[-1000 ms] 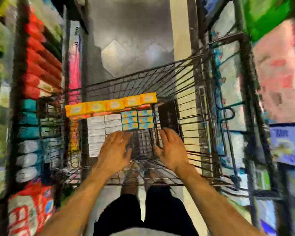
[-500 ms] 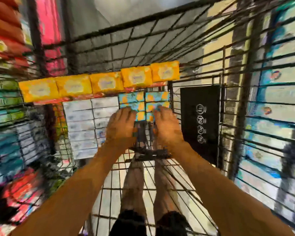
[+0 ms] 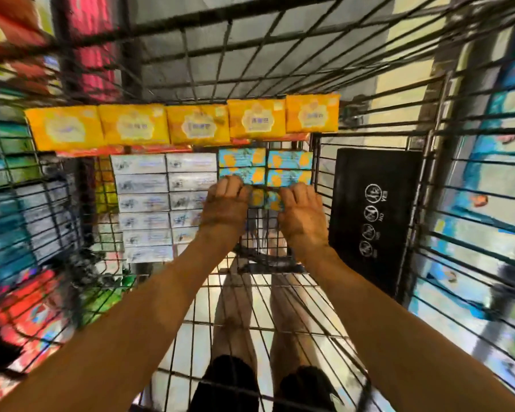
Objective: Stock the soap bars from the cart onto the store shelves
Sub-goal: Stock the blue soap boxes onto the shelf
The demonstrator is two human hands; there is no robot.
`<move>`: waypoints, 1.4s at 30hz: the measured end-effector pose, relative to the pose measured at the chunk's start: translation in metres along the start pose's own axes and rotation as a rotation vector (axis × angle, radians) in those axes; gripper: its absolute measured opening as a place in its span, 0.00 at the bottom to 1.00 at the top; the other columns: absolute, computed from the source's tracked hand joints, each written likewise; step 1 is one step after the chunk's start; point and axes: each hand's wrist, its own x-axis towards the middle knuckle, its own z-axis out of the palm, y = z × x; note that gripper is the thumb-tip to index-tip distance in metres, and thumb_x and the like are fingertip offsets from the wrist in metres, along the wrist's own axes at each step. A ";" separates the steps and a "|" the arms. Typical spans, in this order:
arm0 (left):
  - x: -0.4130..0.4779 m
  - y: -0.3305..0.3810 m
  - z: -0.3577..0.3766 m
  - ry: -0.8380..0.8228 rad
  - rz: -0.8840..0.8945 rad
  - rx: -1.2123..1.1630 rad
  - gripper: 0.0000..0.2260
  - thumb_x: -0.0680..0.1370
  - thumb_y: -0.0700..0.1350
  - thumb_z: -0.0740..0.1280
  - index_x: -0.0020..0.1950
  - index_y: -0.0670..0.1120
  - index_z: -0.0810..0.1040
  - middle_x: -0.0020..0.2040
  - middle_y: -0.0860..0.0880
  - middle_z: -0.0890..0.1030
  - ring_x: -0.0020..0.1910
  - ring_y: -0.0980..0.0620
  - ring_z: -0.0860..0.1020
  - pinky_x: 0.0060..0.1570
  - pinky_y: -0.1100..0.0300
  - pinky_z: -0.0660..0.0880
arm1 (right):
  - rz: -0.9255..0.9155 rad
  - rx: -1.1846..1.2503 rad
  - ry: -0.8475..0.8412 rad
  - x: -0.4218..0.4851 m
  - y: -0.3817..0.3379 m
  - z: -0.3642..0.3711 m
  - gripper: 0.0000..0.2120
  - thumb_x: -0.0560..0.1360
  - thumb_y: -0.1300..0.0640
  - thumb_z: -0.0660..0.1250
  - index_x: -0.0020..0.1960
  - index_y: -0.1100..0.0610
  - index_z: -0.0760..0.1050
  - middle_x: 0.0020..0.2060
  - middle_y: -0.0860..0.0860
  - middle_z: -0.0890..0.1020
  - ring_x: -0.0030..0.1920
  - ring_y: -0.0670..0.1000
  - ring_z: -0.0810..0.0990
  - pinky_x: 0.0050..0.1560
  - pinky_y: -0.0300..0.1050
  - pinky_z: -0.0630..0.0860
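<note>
At the pick-up step, the left hand [image 3: 225, 203] and right hand [image 3: 299, 214] each gripped, fingers curled, the nearest blue-and-orange soap boxes [image 3: 266, 200] at 12 o'clock in the cart [image 3: 425, 173]; the next move probably required lifting them clear toward a shelf.

Cart [image 3: 425, 188] is dark metal wire. Yellow packs [image 3: 197, 124] past both hands look like shiny plastic wrap. White boxes [image 3: 142, 184] beside the left hand [image 3: 225, 203] and the blue-orange boxes [image 3: 289, 160]: smooth printed card. Black panel [image 3: 375, 215] beside the right hand [image 3: 301, 212] is matt plastic.
</note>
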 end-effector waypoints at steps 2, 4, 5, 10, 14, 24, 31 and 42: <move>-0.007 0.000 -0.014 0.026 0.001 -0.106 0.16 0.71 0.41 0.60 0.54 0.41 0.80 0.53 0.38 0.81 0.54 0.40 0.72 0.54 0.48 0.73 | 0.029 0.144 -0.058 -0.008 -0.006 -0.015 0.25 0.64 0.63 0.76 0.60 0.61 0.77 0.53 0.59 0.79 0.52 0.60 0.75 0.50 0.55 0.79; -0.017 -0.006 -0.033 -0.018 0.016 -0.197 0.18 0.71 0.40 0.68 0.60 0.40 0.80 0.58 0.39 0.82 0.57 0.38 0.78 0.59 0.48 0.75 | 0.083 0.262 -0.149 -0.021 -0.010 -0.037 0.26 0.69 0.61 0.75 0.65 0.59 0.74 0.55 0.58 0.79 0.53 0.62 0.78 0.49 0.54 0.78; -0.020 -0.010 -0.047 -0.075 0.002 -0.289 0.20 0.71 0.41 0.72 0.62 0.42 0.79 0.59 0.41 0.81 0.58 0.38 0.78 0.59 0.50 0.75 | 0.120 0.307 -0.178 -0.029 -0.012 -0.049 0.25 0.72 0.57 0.75 0.67 0.57 0.72 0.56 0.57 0.80 0.54 0.61 0.79 0.48 0.53 0.78; -0.047 -0.010 -0.141 -0.111 -0.205 -0.794 0.20 0.71 0.46 0.76 0.62 0.46 0.79 0.59 0.49 0.79 0.56 0.54 0.78 0.57 0.68 0.72 | 0.340 0.641 -0.115 -0.066 -0.034 -0.136 0.24 0.73 0.45 0.73 0.66 0.53 0.76 0.51 0.51 0.84 0.49 0.53 0.83 0.52 0.48 0.80; -0.097 -0.001 -0.214 -0.081 -0.459 -1.116 0.19 0.70 0.38 0.78 0.56 0.54 0.80 0.53 0.54 0.81 0.49 0.68 0.79 0.56 0.58 0.76 | 0.435 0.982 -0.094 -0.100 -0.058 -0.206 0.15 0.77 0.56 0.73 0.62 0.55 0.79 0.53 0.51 0.84 0.51 0.44 0.81 0.54 0.42 0.78; -0.290 0.074 -0.337 0.515 -0.838 -1.580 0.15 0.67 0.45 0.72 0.54 0.50 0.82 0.51 0.48 0.84 0.45 0.56 0.82 0.44 0.61 0.77 | 0.189 1.070 -0.115 -0.207 -0.111 -0.302 0.21 0.67 0.61 0.77 0.59 0.58 0.77 0.53 0.52 0.83 0.48 0.44 0.81 0.50 0.33 0.75; -0.448 0.134 -0.347 1.006 -1.066 -1.872 0.31 0.62 0.54 0.83 0.61 0.44 0.81 0.55 0.45 0.86 0.50 0.50 0.84 0.52 0.51 0.80 | 0.042 1.232 -0.299 -0.289 -0.155 -0.296 0.13 0.73 0.69 0.73 0.54 0.57 0.81 0.48 0.52 0.87 0.47 0.50 0.85 0.52 0.44 0.81; -0.691 0.177 -0.328 1.551 -1.076 -1.933 0.19 0.73 0.38 0.70 0.63 0.37 0.79 0.59 0.39 0.84 0.49 0.48 0.85 0.53 0.48 0.82 | -0.233 1.250 -0.757 -0.426 -0.292 -0.266 0.35 0.57 0.49 0.85 0.60 0.61 0.81 0.56 0.62 0.85 0.53 0.57 0.84 0.54 0.48 0.82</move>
